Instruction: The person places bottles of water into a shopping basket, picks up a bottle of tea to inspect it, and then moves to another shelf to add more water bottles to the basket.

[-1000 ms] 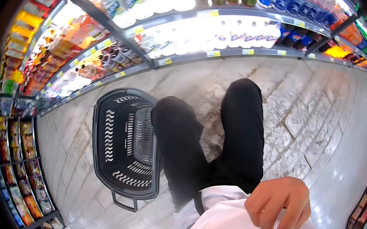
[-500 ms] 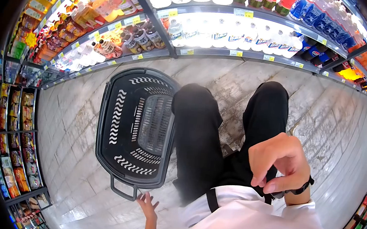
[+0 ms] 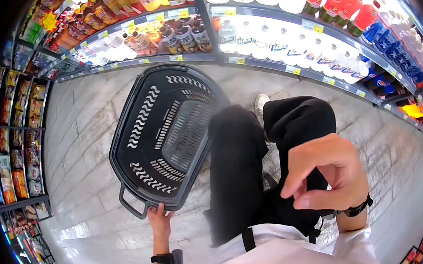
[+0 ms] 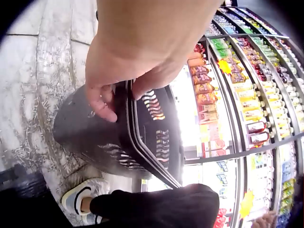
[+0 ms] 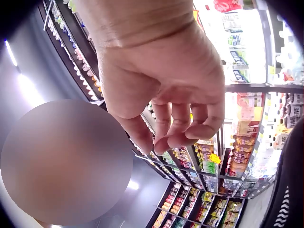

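We have a pale, plank-patterned floor (image 3: 90,141) under us, scuffed and glossy in places. Lit shelves (image 3: 258,62) of bottles (image 3: 262,42) curve ahead, with snack racks (image 3: 20,128) at the left. The basket (image 3: 164,123) sits mouth up just beside our legs (image 3: 235,174), appearing to stand on the floor near the shelves. Our left hand (image 3: 160,221) pinches its near rim (image 4: 138,145) between thumb and fingers, beside the handle (image 3: 132,210). To manage it well, we should hold firmly, shift it slowly and level, and mind knees and shelves; gripping one end alone could tip it. Our right hand (image 3: 343,174) hangs above the legs, fingers loosely curled, holding nothing; it could steady the other end.
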Motion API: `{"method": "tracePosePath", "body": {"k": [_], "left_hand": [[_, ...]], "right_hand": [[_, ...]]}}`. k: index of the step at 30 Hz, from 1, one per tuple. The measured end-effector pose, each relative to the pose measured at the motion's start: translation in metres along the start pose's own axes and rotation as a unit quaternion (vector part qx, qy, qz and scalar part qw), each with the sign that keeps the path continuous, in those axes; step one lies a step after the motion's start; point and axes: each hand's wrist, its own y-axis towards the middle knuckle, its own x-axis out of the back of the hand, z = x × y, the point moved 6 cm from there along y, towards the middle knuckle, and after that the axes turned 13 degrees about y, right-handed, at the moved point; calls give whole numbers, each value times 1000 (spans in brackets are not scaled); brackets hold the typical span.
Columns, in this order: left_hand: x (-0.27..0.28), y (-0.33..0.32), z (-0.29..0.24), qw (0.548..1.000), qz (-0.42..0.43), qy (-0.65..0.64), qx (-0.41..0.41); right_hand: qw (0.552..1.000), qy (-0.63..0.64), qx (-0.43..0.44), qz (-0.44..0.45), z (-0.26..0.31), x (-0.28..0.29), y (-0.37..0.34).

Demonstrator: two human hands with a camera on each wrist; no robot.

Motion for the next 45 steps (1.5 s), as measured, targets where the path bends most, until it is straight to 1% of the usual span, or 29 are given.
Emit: {"method": "tracePosePath", "body": {"k": [1, 4, 6, 8, 9, 10, 12, 16, 18, 20, 22, 23, 24, 26, 27, 29, 30, 32, 34, 36, 37, 38, 39, 40, 41, 42, 43, 44, 45], "left_hand": [[3, 3, -7, 999, -36, 15, -20], [12, 28, -21, 998, -52, 28, -3], [26, 57, -22, 999, -44, 12, -2], [31, 73, -39, 996, -86, 18, -1], [37, 90, -45, 999, -44, 29, 2], [45, 107, -52, 999, -3, 42, 4], [48, 124, -73, 996, -36, 71, 37], [49, 159, -113, 986, -16, 153, 63], [49, 176, -138, 973, -38, 207, 92], [71, 211, -152, 963, -9, 241, 118], [62, 211, -180, 950, -12, 287, 124], [56, 207, -192, 942, -39, 310, 126], [61, 218, -195, 929, -51, 350, 106], [71, 239, -200, 931, -76, 355, 35], [71, 244, -201, 932, -75, 352, 38], [74, 246, -208, 906, -22, 417, 75], [79, 254, -210, 905, -22, 417, 79], [91, 266, -206, 900, 13, 423, 102], [83, 263, -209, 896, 15, 433, 97], [73, 256, -212, 888, 8, 454, 73], [65, 252, -212, 876, 42, 475, 78], [58, 245, -209, 878, 40, 471, 79], [47, 235, -207, 893, 40, 443, 68], [39, 226, -202, 908, 41, 414, 55], [38, 222, -194, 902, 32, 430, 12], [34, 218, -182, 929, 51, 366, -25], [23, 207, -179, 930, 42, 365, -14], [16, 197, -177, 931, 31, 364, -3], [20, 195, -165, 932, 29, 362, 0]], "right_hand": [[1000, -2, -6, 13, 0, 2, 6], [1000, 5, 12, 20, 0, 5, 22], [999, 4, 24, 45, 0, 3, 28], [998, -42, -9, 49, -2, 1, 33], [998, -29, -43, 26, -5, 2, 38], [998, -32, -41, 28, -4, 1, 43], [996, -60, -53, 48, -6, -1, 53], [991, -72, -54, 98, -7, -6, 66], [989, -68, -69, 107, -6, -6, 74], [985, -83, -72, 133, -6, -7, 84], [984, -88, -80, 133, -11, -4, 98], [983, -94, -88, 132, -16, -2, 106], [983, -95, -90, 131, -25, -1, 116], [982, -94, -114, 114, -53, 4, 139], [982, -111, -99, 118, -64, 3, 149], [981, -132, -89, 110, -99, 11, 166], [980, -152, -73, 102, -116, 14, 175], [976, -167, -98, 98, -150, 24, 189], [971, -185, -120, 97, -178, 37, 199], [941, -305, -141, 38, -197, 60, 203], [941, -304, -143, 41, -208, 69, 205], [917, -369, -145, -37, -215, 91, 210], [884, -428, -146, -116, -220, 113, 214], [884, -429, -144, -113, -233, 124, 218], [903, -356, -172, -168, -247, 143, 218], [913, -279, -197, -222, -255, 158, 219], [919, -230, -246, -205, -256, 161, 221], [919, -231, -246, -203, -250, 166, 224], [899, -272, -279, -200, -247, 173, 224]]}}
